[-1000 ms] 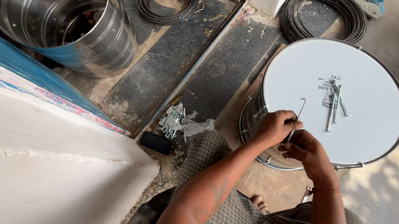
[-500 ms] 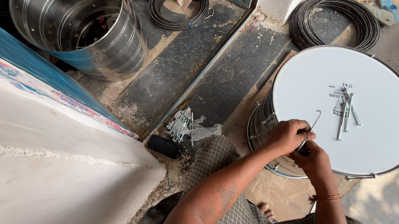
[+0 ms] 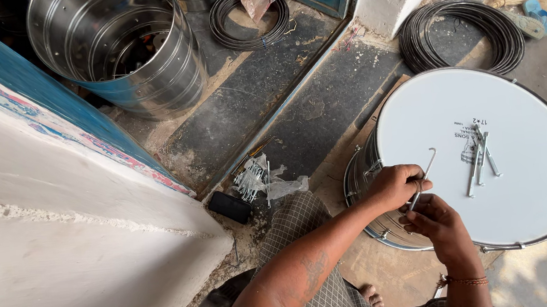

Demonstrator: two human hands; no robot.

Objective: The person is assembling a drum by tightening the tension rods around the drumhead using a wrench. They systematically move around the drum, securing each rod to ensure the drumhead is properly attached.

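Observation:
A drum with a white round head (image 3: pixel 529 165) and a shiny metal shell stands on the ground at the right. My left hand (image 3: pixel 395 186) and my right hand (image 3: pixel 438 221) meet at its near left rim, both gripping a thin metal hook rod (image 3: pixel 425 174) whose hooked end points up over the drumhead. Several more metal rods (image 3: pixel 479 154) lie loose on the middle of the drumhead.
A steel drum shell (image 3: pixel 117 48) stands at the upper left. Two coils of black wire (image 3: pixel 459 33) (image 3: pixel 248 19) lie on the dark stone step. A pile of small metal hooks in plastic (image 3: pixel 256 179) and a black phone (image 3: pixel 229 207) lie beside a white wall (image 3: pixel 60 267).
The view has shifted, so the drum sits further right and lower in frame. Both hands stay at the drum's rim with the hook rod, which now stands a little more upright.

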